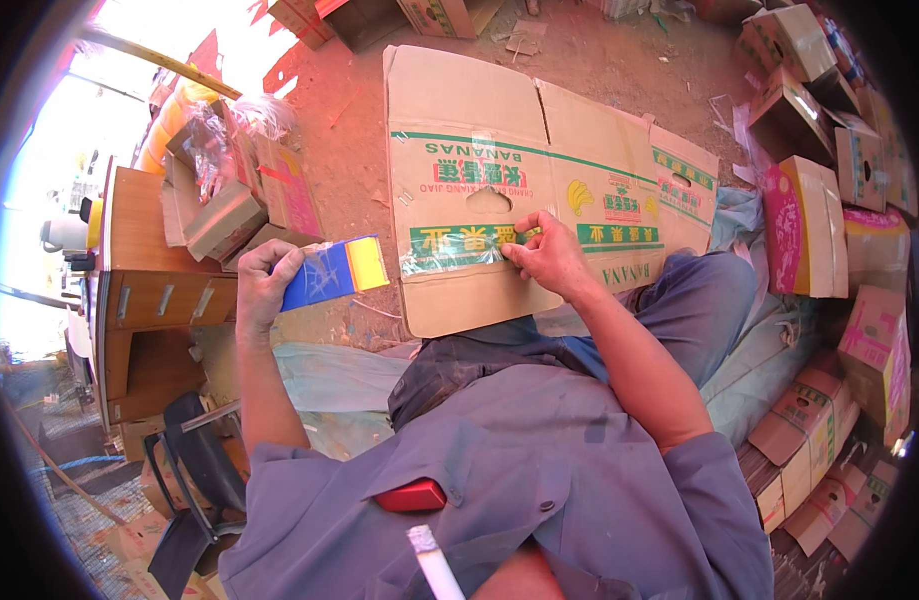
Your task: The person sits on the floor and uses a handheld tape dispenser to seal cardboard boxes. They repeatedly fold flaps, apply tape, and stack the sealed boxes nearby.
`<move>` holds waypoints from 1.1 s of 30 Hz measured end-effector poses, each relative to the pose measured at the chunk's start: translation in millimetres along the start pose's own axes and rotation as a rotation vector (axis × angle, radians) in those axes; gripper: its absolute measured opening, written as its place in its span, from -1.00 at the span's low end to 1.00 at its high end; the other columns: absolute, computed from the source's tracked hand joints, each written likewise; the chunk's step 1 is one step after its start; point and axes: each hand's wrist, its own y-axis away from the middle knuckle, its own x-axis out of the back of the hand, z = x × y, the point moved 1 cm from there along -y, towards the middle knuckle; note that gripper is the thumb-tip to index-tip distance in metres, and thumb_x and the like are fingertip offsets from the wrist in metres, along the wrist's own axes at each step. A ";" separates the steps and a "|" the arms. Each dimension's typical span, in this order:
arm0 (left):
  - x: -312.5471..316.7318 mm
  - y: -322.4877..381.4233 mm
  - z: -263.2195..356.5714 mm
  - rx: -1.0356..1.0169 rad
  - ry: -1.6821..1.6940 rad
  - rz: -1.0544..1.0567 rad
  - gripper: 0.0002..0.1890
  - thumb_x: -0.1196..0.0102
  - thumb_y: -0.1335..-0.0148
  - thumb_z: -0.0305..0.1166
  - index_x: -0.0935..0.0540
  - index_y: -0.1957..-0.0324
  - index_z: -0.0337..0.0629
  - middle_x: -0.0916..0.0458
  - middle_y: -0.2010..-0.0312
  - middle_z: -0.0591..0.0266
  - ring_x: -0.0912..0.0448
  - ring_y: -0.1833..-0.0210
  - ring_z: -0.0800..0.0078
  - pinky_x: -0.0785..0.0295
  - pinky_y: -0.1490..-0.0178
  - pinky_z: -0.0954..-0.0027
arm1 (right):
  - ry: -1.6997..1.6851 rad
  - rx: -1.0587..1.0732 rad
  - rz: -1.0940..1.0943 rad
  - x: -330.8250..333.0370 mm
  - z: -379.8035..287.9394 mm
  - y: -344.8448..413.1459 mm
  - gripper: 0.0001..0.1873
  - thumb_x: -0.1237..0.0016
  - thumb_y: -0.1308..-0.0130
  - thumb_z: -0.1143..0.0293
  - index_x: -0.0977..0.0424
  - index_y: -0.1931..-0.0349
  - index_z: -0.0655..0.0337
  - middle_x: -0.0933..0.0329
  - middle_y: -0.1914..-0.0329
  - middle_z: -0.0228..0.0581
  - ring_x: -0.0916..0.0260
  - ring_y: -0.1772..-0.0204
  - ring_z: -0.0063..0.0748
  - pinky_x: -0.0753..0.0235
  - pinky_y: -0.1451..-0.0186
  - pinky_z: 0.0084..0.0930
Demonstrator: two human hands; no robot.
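Observation:
A flattened cardboard banana box (470, 292) leans over my lap, its green and red print upside down to me. Near its lower left, a strip of clear tape (448, 259) lies over the green band, below the oval hand hole. My right hand (547, 255) rests at the right end of that strip, fingers curled and thumb tip against it; whether it pinches the tape I cannot tell. Off the box's left edge, my left hand (268, 281) grips a flat blue and yellow tool (332, 271) with a toothed yellow end, possibly a tape cutter.
To the left stand a wooden desk (170, 296), a black chair (204, 450) and an open carton (226, 225) with plastic film. Cartons (804, 225) and stacked flat boxes (804, 427) line the right side. A pale blue sheet (332, 375) spreads beneath me. A lit cigarette (435, 562) juts up below.

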 end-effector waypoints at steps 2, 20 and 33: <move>-9.8 0.9 -22.2 0.028 0.083 0.024 -0.78 -0.25 -0.33 -0.34 -0.65 0.41 -0.28 -0.51 0.49 0.51 -0.38 0.42 0.75 -0.30 0.33 0.59 | 0.184 0.226 0.107 3.6 -2.1 10.7 -0.58 -0.15 -0.21 0.50 -0.41 -0.09 0.23 -0.58 0.07 -0.07 -0.59 0.08 -0.22 -0.56 0.13 -0.35; -117.6 -3.2 -83.9 0.282 0.625 0.036 -0.52 0.07 -0.51 -0.03 -0.59 -0.05 -0.32 -0.71 0.14 0.20 -0.69 0.15 0.45 -0.60 0.01 0.32 | 0.680 0.638 0.324 -5.6 75.2 48.2 -0.19 -0.06 -0.08 0.53 -0.21 -0.44 0.23 -0.24 -0.49 -0.03 -0.19 -0.51 0.10 -0.43 -0.39 -0.12; -235.5 -69.6 172.1 -0.410 0.891 -0.226 -0.53 0.01 -0.55 -0.10 -0.58 -0.04 -0.44 -0.69 0.19 0.17 -0.63 0.15 0.55 -0.53 -0.04 0.46 | -0.265 0.722 1.038 260.7 -140.4 96.9 -0.65 -0.20 -0.38 0.16 -0.60 0.06 0.26 -0.68 0.20 -0.36 -0.62 0.25 -0.37 -0.63 0.14 -0.28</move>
